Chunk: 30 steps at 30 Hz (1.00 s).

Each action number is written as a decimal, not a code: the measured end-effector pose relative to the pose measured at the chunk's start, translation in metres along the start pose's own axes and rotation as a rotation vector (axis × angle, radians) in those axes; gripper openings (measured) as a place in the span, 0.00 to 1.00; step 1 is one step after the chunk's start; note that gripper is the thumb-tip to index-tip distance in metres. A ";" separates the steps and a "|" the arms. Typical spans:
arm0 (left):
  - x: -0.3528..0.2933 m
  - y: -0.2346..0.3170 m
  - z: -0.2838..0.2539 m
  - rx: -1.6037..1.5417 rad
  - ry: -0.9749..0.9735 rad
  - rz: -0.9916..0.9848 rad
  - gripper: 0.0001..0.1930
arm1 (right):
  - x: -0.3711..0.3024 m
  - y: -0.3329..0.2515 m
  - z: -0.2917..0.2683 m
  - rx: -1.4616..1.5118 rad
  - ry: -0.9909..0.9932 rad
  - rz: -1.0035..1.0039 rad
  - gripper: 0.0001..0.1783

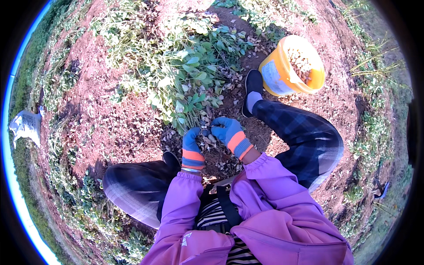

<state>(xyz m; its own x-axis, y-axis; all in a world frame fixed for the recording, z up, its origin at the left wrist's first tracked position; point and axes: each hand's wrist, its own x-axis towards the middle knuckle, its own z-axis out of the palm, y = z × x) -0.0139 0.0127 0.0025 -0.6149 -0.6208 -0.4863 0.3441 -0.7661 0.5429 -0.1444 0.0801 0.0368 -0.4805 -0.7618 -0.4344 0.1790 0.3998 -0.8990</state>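
Both my hands wear blue gloves with orange and grey cuffs and meet in front of me, low over the soil. My left hand (192, 145) is closed around the root end of a leafy peanut plant (187, 110). Close beside it, my right hand (227, 131) is closed with its fingertips at the peanut pods (209, 140) that hang between the hands. The exact pod in its fingers is partly hidden. The plant's green leaves spread away from me onto the heap (194, 57).
A yellow bucket (273, 73) with peanuts (299, 64) inside stands tilted beside my right shoe (253, 84). My bent legs flank the work. A white sack (26, 126) lies far left, and a dark tool with a curved blade (382, 190) lies far right. Dry leaves cover the reddish soil.
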 end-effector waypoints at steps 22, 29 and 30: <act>-0.012 0.026 0.022 -0.134 -0.158 0.026 0.19 | 0.037 -0.174 -0.239 -0.917 1.012 -0.624 0.26; -0.013 0.028 0.015 -0.224 -0.199 0.034 0.19 | -0.021 -0.077 -0.042 -0.326 -0.080 -0.586 0.13; -0.015 0.029 0.017 -0.232 -0.218 0.086 0.19 | -0.026 -0.060 -0.027 -0.224 -0.161 -0.506 0.14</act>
<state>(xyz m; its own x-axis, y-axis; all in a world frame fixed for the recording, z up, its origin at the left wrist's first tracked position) -0.0068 0.0025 0.0374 -0.7054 -0.6538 -0.2738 0.5385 -0.7455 0.3928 -0.1656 0.0892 0.1034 -0.3193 -0.9472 0.0284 -0.2339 0.0497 -0.9710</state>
